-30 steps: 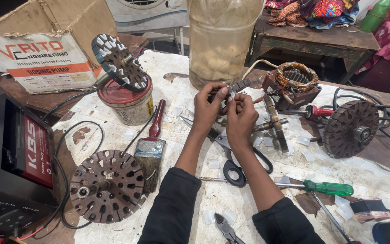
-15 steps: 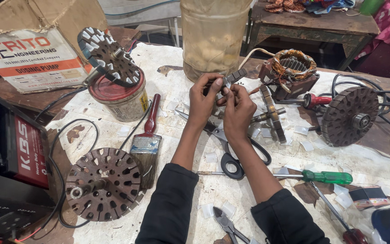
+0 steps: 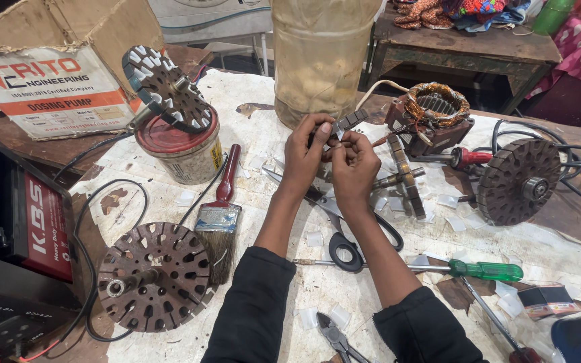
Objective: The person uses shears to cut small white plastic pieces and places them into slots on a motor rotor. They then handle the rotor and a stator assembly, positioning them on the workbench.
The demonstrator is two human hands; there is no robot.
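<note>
Over the middle of the workbench my left hand (image 3: 307, 151) and my right hand (image 3: 354, 161) meet, fingers pinched together on a small grey part with wires (image 3: 350, 123). Its wires run back toward a copper-wound motor stator (image 3: 435, 107) just behind my right hand. Black-handled scissors (image 3: 344, 232) lie under my forearms. A rotor shaft piece (image 3: 401, 178) rests right of my right hand.
A paint brush (image 3: 220, 215) and a round perforated motor cover (image 3: 152, 275) lie left. A red-lidded tin (image 3: 183, 148) carries another rotor disc. A green screwdriver (image 3: 482, 270), pliers (image 3: 334, 336), a dark round cover (image 3: 519, 181), a plastic jar (image 3: 321, 57), a cardboard box (image 3: 48, 87) and a black battery (image 3: 25, 222) surround the area.
Both hands stay pinched on the small wired part, shifting only slightly. The camera view has tilted a little.
</note>
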